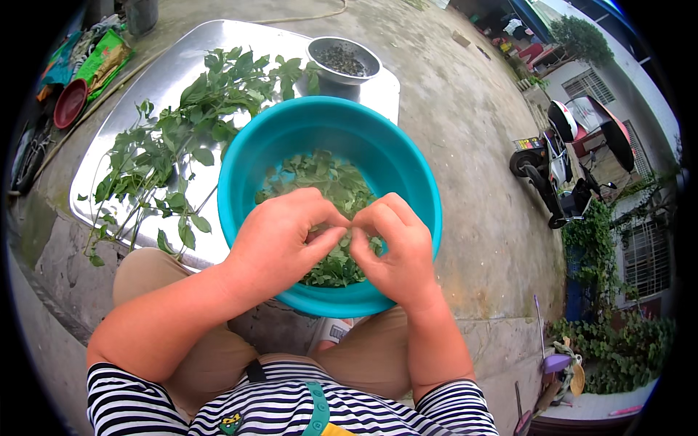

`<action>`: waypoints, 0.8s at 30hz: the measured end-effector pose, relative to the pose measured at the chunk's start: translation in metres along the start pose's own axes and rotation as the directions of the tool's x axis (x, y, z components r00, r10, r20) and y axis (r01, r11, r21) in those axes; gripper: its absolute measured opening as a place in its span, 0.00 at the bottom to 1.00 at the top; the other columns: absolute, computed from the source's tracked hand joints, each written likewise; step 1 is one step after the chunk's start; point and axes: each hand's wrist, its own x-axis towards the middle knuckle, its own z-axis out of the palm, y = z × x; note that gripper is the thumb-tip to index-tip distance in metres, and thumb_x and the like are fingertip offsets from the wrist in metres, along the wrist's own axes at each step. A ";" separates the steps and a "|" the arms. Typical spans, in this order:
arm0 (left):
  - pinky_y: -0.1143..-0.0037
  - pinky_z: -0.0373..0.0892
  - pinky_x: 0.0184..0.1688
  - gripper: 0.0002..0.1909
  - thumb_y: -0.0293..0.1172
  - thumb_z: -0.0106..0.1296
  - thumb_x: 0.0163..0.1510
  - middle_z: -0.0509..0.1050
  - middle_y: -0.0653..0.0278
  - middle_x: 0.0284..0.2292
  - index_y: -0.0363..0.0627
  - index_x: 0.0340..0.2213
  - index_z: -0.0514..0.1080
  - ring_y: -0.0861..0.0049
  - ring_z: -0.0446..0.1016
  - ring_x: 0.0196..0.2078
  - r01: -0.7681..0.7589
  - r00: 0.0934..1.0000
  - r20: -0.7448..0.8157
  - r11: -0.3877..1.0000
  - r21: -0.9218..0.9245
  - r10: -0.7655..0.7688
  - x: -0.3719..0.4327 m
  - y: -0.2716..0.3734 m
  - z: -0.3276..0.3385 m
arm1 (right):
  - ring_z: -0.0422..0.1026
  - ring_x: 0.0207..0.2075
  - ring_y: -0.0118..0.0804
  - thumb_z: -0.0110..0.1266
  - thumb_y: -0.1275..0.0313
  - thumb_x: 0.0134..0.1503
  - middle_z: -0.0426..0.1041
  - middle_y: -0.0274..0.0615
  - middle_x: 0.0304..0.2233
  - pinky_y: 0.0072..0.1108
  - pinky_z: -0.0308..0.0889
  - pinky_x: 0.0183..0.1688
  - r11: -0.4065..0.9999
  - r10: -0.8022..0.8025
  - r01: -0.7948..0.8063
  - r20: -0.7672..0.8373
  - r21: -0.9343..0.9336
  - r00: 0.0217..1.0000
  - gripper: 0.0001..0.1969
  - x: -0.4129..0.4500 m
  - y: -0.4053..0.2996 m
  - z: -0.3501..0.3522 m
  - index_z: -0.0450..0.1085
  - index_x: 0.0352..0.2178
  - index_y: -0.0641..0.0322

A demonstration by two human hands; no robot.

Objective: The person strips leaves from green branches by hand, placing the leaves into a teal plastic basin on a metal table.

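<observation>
A round teal plastic basin [327,111] sits before me, with loose green leaves [332,185] lying in its bottom. Above it, my left hand [294,229] and my right hand [392,240] meet, thumb and index fingertip pinched on each. The fingertips touch; whether something tiny is between them cannot be made out. Leafy green stems [191,125] lie on a shiny metal tray [191,43], left of the basin. A metal bowl [344,79] holding small dark bits stands on the tray's far right part.
Green and blue bags [101,60] and a dark red plastic basin [71,103] lie at the far left. A hose [305,19] runs over the concrete ground. A scooter [561,158] is parked at the right, near a purple-headed tool [556,362] and plants.
</observation>
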 end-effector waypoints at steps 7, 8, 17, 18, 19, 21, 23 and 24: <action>0.75 0.69 0.33 0.06 0.23 0.59 0.52 0.73 0.60 0.28 0.39 0.34 0.78 0.74 0.74 0.30 0.039 0.999 0.001 0.998 -0.048 -0.039 0.003 0.001 -0.006 | 0.72 0.28 0.40 0.67 0.75 0.44 0.72 0.41 0.29 0.29 0.68 0.32 1.000 -0.011 0.009 -0.107 -0.023 0.994 0.14 0.013 0.007 -0.009 0.73 0.34 0.61; 0.75 0.71 0.36 0.10 0.23 0.59 0.53 0.74 0.60 0.32 0.39 0.39 0.76 0.75 0.74 0.32 0.015 0.999 -0.028 0.996 -0.091 -0.017 0.004 0.000 -0.007 | 0.72 0.29 0.40 0.68 0.74 0.46 0.73 0.41 0.29 0.28 0.68 0.32 0.998 0.063 -0.064 -0.077 -0.018 0.995 0.13 0.013 -0.002 -0.009 0.74 0.34 0.62; 0.74 0.74 0.46 0.25 0.30 0.59 0.58 0.73 0.55 0.45 0.37 0.53 0.62 0.75 0.77 0.39 0.313 0.880 0.087 0.433 -0.845 -0.467 0.008 -0.006 -0.002 | 0.72 0.24 0.38 0.66 0.76 0.49 0.72 0.40 0.25 0.27 0.67 0.27 0.972 0.234 -0.230 -0.093 0.046 0.968 0.07 0.002 -0.007 0.006 0.75 0.30 0.63; 0.76 0.73 0.44 0.20 0.32 0.58 0.59 0.74 0.59 0.42 0.38 0.49 0.67 0.78 0.76 0.37 0.331 0.886 0.107 0.455 -0.827 -0.452 0.008 -0.005 -0.003 | 0.71 0.24 0.37 0.66 0.76 0.49 0.73 0.40 0.25 0.26 0.67 0.26 0.977 0.215 -0.214 -0.075 0.022 0.974 0.07 0.001 -0.006 0.007 0.75 0.30 0.63; 0.78 0.73 0.43 0.15 0.33 0.58 0.60 0.76 0.63 0.39 0.38 0.45 0.71 0.81 0.75 0.35 0.348 0.891 0.127 0.476 -0.808 -0.436 0.008 -0.004 -0.005 | 0.71 0.24 0.37 0.66 0.76 0.49 0.73 0.40 0.25 0.26 0.67 0.26 0.976 0.217 -0.216 -0.077 0.022 0.973 0.07 0.001 -0.006 0.006 0.75 0.30 0.63; 0.80 0.71 0.39 0.10 0.35 0.56 0.61 0.77 0.68 0.34 0.40 0.38 0.75 0.84 0.73 0.32 0.322 0.897 0.091 0.498 -0.805 -0.432 0.009 0.002 -0.010 | 0.71 0.23 0.35 0.67 0.75 0.49 0.72 0.39 0.25 0.25 0.66 0.26 0.995 0.100 -0.100 -0.004 0.025 0.995 0.08 0.001 -0.004 0.006 0.76 0.31 0.62; 0.82 0.70 0.37 0.09 0.31 0.55 0.62 0.77 0.67 0.35 0.40 0.41 0.75 0.85 0.72 0.32 0.412 0.889 0.185 0.554 -0.723 -0.419 0.011 0.000 -0.013 | 0.69 0.23 0.32 0.67 0.76 0.49 0.73 0.39 0.27 0.22 0.66 0.26 0.989 0.120 -0.118 -0.027 0.084 0.992 0.10 0.002 -0.007 0.005 0.75 0.34 0.62; 0.82 0.70 0.37 0.09 0.31 0.55 0.62 0.77 0.67 0.35 0.40 0.41 0.75 0.85 0.72 0.32 0.411 0.889 0.183 0.553 -0.724 -0.421 0.009 -0.001 -0.012 | 0.69 0.23 0.31 0.67 0.76 0.49 0.73 0.40 0.28 0.22 0.66 0.26 0.980 0.159 -0.147 -0.083 0.131 0.984 0.11 0.003 -0.009 0.002 0.75 0.35 0.63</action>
